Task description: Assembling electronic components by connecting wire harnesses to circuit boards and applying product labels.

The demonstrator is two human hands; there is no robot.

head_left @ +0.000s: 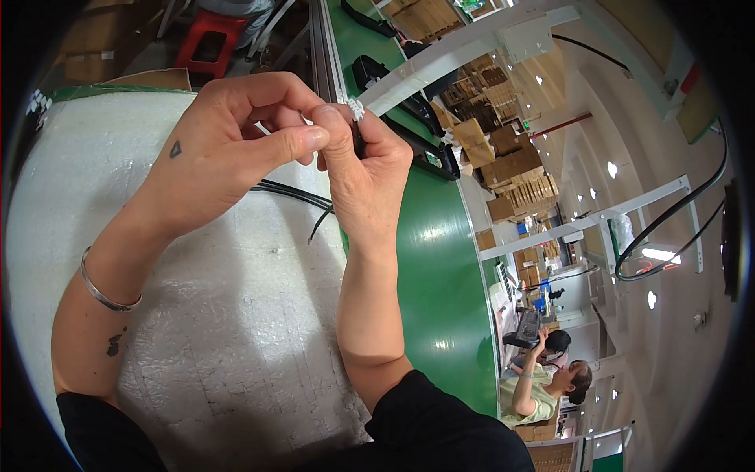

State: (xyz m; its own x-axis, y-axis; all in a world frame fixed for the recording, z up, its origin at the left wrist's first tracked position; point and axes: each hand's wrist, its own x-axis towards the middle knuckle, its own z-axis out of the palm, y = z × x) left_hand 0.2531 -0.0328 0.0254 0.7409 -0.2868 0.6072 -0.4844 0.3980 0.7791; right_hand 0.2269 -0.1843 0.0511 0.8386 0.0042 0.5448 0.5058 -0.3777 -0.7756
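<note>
My right hand (368, 177) is closed round a thin black cable, and a small white connector (355, 108) pokes out above its fingers. Against the right thumb, my left hand (224, 138) is pinched, thumb to fingertips; whatever lies between them is hidden. Below both hands, several black cables (292, 191) run across the white foam-wrapped surface (236, 315), one loose end bending down near my right wrist.
Right of the foam runs a green conveyor belt (436, 259) carrying black moulded parts (421, 114). A red stool (208, 41) stands at the far left. White frame posts (456, 59) rise over the belt. A co-worker (543, 389) holds up a dark part (528, 326) at the right.
</note>
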